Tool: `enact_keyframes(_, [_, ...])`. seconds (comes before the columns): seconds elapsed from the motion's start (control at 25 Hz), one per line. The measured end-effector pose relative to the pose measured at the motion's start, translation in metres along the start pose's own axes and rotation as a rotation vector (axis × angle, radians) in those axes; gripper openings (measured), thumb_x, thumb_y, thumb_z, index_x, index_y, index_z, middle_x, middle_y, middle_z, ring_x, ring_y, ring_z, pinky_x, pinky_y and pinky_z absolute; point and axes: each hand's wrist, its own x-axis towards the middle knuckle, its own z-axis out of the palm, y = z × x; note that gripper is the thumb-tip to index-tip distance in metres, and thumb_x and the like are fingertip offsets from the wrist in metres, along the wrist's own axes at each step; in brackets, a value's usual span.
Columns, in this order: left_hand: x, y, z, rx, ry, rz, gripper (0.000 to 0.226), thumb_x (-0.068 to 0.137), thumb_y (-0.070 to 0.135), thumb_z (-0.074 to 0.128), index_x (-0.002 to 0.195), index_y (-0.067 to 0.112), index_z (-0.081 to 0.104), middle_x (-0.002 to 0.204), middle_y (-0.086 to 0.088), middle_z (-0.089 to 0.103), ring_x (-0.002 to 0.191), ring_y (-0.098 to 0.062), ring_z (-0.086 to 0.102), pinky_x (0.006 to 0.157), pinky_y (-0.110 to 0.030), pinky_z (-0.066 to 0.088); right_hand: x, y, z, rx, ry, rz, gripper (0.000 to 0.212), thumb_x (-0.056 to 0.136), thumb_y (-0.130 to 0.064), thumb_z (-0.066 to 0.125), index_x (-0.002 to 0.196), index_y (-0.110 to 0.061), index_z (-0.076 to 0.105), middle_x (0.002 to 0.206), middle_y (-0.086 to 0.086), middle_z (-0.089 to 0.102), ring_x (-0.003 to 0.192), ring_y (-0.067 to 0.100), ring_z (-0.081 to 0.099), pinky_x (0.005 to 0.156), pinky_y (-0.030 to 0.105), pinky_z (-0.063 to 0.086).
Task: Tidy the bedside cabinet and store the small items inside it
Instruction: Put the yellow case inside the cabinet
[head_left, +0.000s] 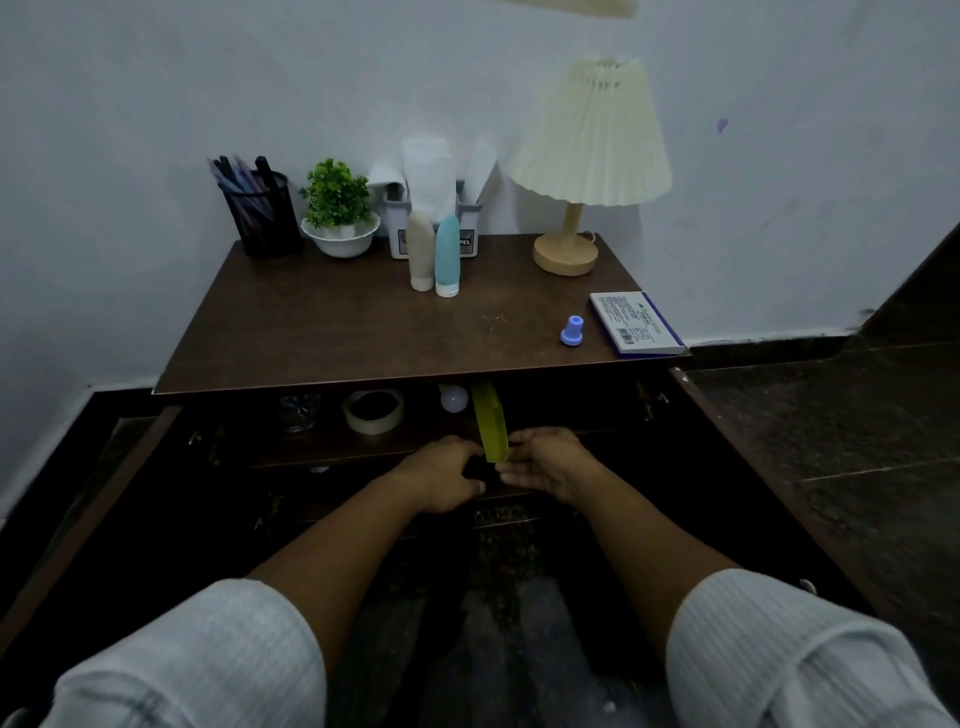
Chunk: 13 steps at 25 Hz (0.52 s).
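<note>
The brown bedside cabinet (322, 332) stands open, both doors swung out. On its inner shelf lie a tape roll (373, 411), a white round item (453, 398) and a dark glass object (298, 410). A yellow-green flat item (491, 423) lies on the shelf with its near end at the edge, between my hands. My left hand (441, 475) and my right hand (545, 465) meet at that near end, fingers curled round it. On the top stand a beige tube (420, 252) and a blue tube (447, 255); a small purple cap (572, 331) and a white-blue box (636, 323) lie at the right.
At the back of the top stand a pen holder (260, 213), a potted plant (338, 210), a grey organiser (434, 208) and a lamp (587, 156). The open doors (737, 452) flank my arms on both sides. Dark tiled floor lies below and to the right.
</note>
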Motion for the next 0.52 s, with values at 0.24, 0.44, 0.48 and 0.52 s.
enact_keyframes(0.24, [0.008,-0.014,0.008,0.101,0.02,-0.03,0.073,0.092,0.042,0.063,0.155,0.019,0.035,0.16,-0.01,0.032,0.144,-0.033,0.033,0.116,-0.044,0.035,0.019,0.005,0.01,-0.117,0.061,-0.117,0.026,0.098,0.002,0.05,0.121,-0.007,0.059,0.104,0.007,0.067,0.086,0.021,0.066,0.072,0.037,0.058])
enact_keyframes(0.44, [0.011,-0.012,0.009,0.121,0.031,-0.045,0.077,0.094,0.044,0.061,0.158,0.018,0.028,0.165,-0.011,0.023,0.149,-0.033,0.025,0.12,-0.045,0.03,0.033,0.003,0.015,-1.01,0.141,-0.528,0.041,0.083,-0.012,0.063,0.124,-0.014,0.067,0.126,0.009,0.064,0.115,0.032,0.061,0.092,0.039,0.054])
enact_keyframes(0.48, [0.011,-0.013,0.009,0.131,0.022,-0.049,0.077,0.094,0.044,0.061,0.158,0.018,0.026,0.166,-0.011,0.021,0.15,-0.033,0.023,0.12,-0.045,0.029,0.034,0.004,0.018,-1.152,0.088,-0.541,0.046,0.081,-0.011,0.062,0.127,-0.014,0.065,0.131,0.011,0.061,0.119,0.035,0.057,0.096,0.042,0.052])
enact_keyframes(0.52, [0.011,-0.014,0.009,0.141,0.01,-0.051,0.077,0.095,0.044,0.06,0.158,0.018,0.026,0.166,-0.011,0.022,0.15,-0.033,0.023,0.12,-0.046,0.028,0.035,0.005,0.022,-1.241,0.04,-0.535,0.049,0.081,-0.01,0.062,0.13,-0.012,0.062,0.134,0.012,0.058,0.122,0.037,0.054,0.099,0.043,0.05])
